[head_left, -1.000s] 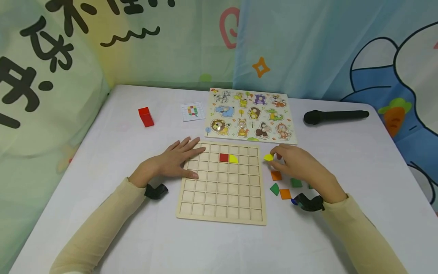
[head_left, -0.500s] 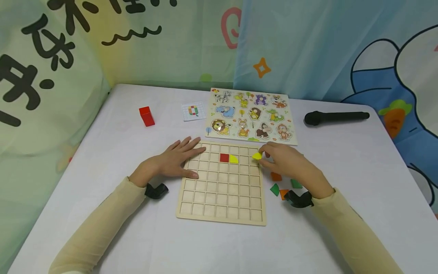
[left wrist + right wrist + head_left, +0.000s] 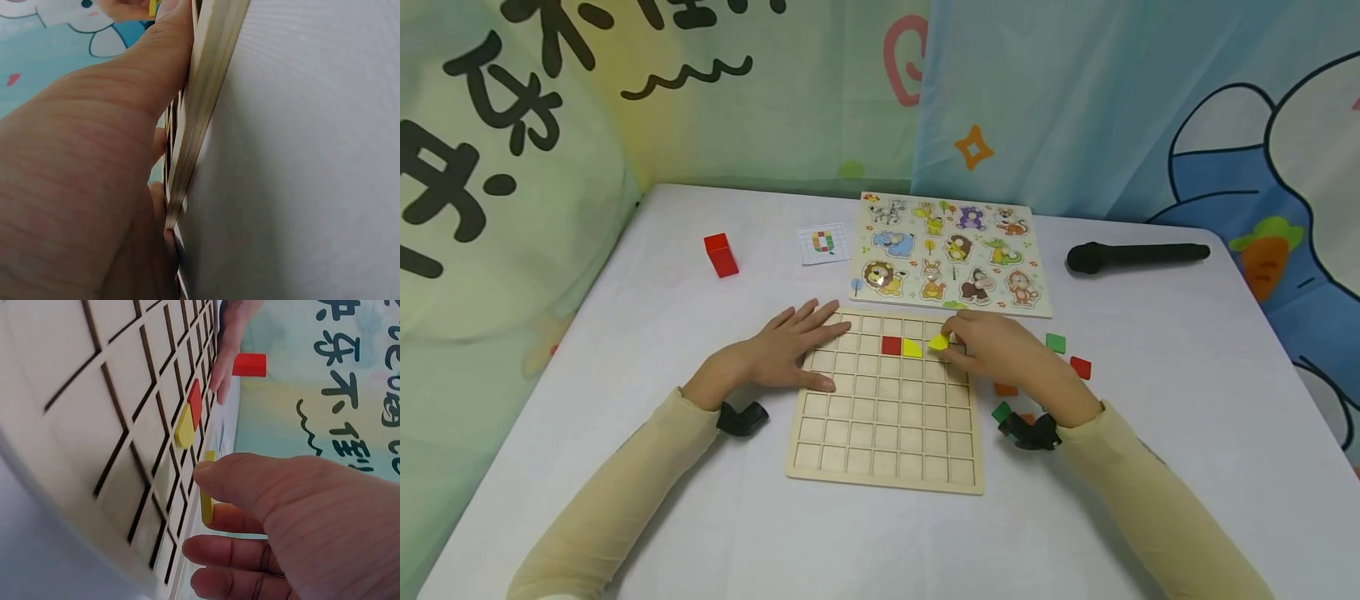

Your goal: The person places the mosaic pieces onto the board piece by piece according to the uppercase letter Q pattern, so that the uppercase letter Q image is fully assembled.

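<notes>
A wooden grid board [image 3: 887, 425] lies flat on the white table. In its upper rows sit a red square tile [image 3: 891, 345] and, beside it, a yellow tile with one rounded corner [image 3: 912, 348]. My right hand [image 3: 1000, 346] pinches another yellow tile [image 3: 207, 494] between thumb and index finger, just above the board and right of the seated yellow one. At the board's upper left edge rests my left hand [image 3: 786, 348], fingers spread straight, the thumb on the board's face.
Loose tiles lie right of the board, among them a green tile [image 3: 1056, 342] and a red tile [image 3: 1081, 367]; the right arm covers some. Behind are an animal puzzle board [image 3: 951, 254], a pattern card [image 3: 823, 243], a red block [image 3: 721, 255] and a black microphone [image 3: 1138, 256].
My right hand has carried the yellow tile leftward from beside the board to over its upper right part. The arm's shift uncovers the green and red loose tiles. My left hand stays put.
</notes>
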A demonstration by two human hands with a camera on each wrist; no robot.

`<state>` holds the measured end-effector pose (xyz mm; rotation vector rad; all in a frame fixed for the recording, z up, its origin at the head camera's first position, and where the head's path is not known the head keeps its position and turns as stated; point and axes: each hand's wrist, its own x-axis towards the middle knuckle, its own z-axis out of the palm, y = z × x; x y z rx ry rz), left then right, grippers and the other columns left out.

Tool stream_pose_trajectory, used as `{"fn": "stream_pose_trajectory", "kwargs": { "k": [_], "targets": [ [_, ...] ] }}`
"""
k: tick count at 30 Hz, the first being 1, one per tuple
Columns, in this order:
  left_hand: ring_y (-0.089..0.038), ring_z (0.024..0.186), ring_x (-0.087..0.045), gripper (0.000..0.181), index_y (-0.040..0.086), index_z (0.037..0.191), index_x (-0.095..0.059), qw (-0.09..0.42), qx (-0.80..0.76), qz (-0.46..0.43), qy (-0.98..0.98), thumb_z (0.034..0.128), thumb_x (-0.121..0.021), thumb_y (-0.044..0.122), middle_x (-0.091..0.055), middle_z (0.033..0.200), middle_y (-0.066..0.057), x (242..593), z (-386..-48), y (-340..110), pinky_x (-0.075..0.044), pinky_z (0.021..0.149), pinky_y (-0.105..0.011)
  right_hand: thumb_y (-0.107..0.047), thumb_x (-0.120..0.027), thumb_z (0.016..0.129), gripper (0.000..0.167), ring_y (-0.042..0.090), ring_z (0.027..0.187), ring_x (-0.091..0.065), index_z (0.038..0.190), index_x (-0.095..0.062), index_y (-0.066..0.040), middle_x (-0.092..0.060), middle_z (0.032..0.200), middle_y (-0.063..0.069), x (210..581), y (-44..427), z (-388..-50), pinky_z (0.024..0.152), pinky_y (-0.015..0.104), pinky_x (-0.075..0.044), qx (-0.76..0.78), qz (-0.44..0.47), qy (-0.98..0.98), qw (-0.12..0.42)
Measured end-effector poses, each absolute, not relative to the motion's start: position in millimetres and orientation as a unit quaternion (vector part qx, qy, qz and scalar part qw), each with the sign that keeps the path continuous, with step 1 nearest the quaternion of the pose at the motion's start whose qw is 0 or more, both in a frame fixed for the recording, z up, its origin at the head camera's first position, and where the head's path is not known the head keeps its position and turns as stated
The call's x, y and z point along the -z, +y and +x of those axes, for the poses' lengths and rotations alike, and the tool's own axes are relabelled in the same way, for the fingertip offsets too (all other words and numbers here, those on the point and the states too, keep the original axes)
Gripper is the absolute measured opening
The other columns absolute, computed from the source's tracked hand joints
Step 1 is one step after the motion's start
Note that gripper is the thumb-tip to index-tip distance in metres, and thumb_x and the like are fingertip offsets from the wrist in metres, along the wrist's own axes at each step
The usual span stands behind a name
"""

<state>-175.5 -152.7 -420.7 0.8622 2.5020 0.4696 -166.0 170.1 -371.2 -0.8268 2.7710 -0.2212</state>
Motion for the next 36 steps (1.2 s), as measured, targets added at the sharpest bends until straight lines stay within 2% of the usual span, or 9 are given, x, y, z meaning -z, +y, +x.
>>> {"fn": "stream_pose_trajectory", "kwargs": {
  "k": [12, 19, 27, 36],
  "targets": [
    [-0.029, 0.152, 0.009, 0.092, 0.027, 0.157, -0.019, 0.222, -0.172, 0.313, 0.907, 0.0845, -0.064, 0.061, 0.003, 0.166, -0.001, 418.6, -173.6, -152.9, 0.001, 0.121, -0.053, -0.031, -0.066, 0.093, 0.034, 0.014, 0.075, -0.053, 0.115, -0.067, -0.004, -0.064, 0.099, 0.006, 377.0, 142.4, -172.3, 0.074, 0.033, -0.051, 0.062, -0.326, 0.934, 0.131],
    [-0.029, 0.152, 0.009, 0.092, 0.026, 0.157, -0.019, 0.222, -0.171, 0.313, 0.908, 0.0847, -0.065, 0.06, 0.002, 0.166, -0.001, 418.3, -174.1, -152.9, 0.001, 0.121, -0.053, -0.03, -0.066, 0.093, 0.032, 0.012, 0.071, -0.051, 0.112, -0.068, -0.004, -0.064, 0.094, 0.005, 379.2, 132.9, -173.2, 0.066, 0.029, -0.048, 0.056, -0.347, 0.929, 0.114],
    [-0.029, 0.152, 0.009, 0.092, 0.027, 0.157, -0.019, 0.222, -0.163, 0.314, 0.909, 0.085, -0.064, 0.061, 0.003, 0.166, -0.001, 417.8, -173.8, -153.0, 0.001, 0.121, -0.053, -0.029, -0.065, 0.094, 0.03, 0.012, 0.067, -0.048, 0.112, -0.067, -0.005, -0.062, 0.092, 0.005, 377.2, 121.6, -174.1, 0.06, 0.027, -0.041, 0.051, -0.353, 0.927, 0.119],
    [-0.03, 0.152, 0.008, 0.092, 0.025, 0.157, -0.02, 0.223, -0.17, 0.314, 0.907, 0.0853, -0.065, 0.059, 0.002, 0.166, -0.003, 412.9, -171.4, -152.2, 0.001, 0.121, -0.054, -0.027, -0.064, 0.094, 0.022, 0.013, 0.068, -0.05, 0.103, -0.066, -0.007, -0.058, 0.085, 0.001, 379.6, 108.7, -174.3, 0.061, 0.027, -0.042, 0.053, -0.35, 0.926, 0.128]
  ]
}}
